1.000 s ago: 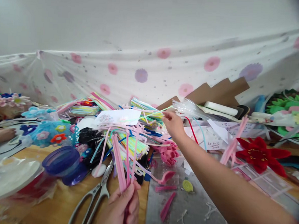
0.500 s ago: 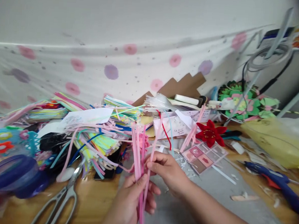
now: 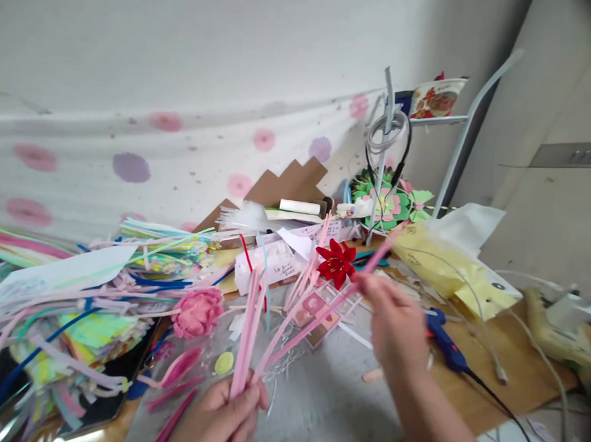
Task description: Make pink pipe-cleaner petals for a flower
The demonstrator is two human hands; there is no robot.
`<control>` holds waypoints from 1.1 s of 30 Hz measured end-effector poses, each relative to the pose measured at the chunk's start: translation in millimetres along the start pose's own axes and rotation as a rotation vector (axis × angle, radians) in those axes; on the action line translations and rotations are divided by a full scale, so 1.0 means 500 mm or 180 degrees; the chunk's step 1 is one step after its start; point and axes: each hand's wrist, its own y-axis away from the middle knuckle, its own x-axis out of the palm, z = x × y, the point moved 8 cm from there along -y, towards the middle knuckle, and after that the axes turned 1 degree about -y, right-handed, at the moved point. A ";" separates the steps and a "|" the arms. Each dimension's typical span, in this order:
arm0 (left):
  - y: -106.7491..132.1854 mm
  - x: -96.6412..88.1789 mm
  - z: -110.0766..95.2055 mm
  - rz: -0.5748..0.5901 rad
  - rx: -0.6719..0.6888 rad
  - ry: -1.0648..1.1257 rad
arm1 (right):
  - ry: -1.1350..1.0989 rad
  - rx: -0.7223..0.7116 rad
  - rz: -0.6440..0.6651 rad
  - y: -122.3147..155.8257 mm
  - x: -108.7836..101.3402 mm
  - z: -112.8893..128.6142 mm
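My left hand (image 3: 231, 414), at the lower middle, is closed around a small bunch of pink pipe cleaners (image 3: 248, 331) that stick upward. Up and to the right, my right hand (image 3: 394, 320) pinches a darker pink pipe cleaner (image 3: 314, 325), which slants down towards the left hand. Beside it a paler pink strand bends out from the left hand. A pink fluffy flower (image 3: 198, 312) lies just left of the bunch. Behind the right hand's fingers sits a red flower (image 3: 336, 263), above a pink-and-brown palette (image 3: 320, 306).
Bundles of coloured pipe cleaners (image 3: 85, 338) and a paper sheet (image 3: 56, 276) crowd the left. A blue glue gun (image 3: 445, 342) with its cord lies right, near a yellow bag (image 3: 433, 256). A metal rack (image 3: 460, 151) stands behind, beside green paper flowers (image 3: 387, 203).
The view has swung right, so the scissors' handles and purple tape roll are gone from sight. My right hand has moved away from the left, drawing a pink pipe cleaner out to the right.
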 end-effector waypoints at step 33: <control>-0.151 -0.263 -0.477 -0.1475 0.1952 -0.5592 | 0.1637 -0.0086 0.3308 0.165 0.223 -0.108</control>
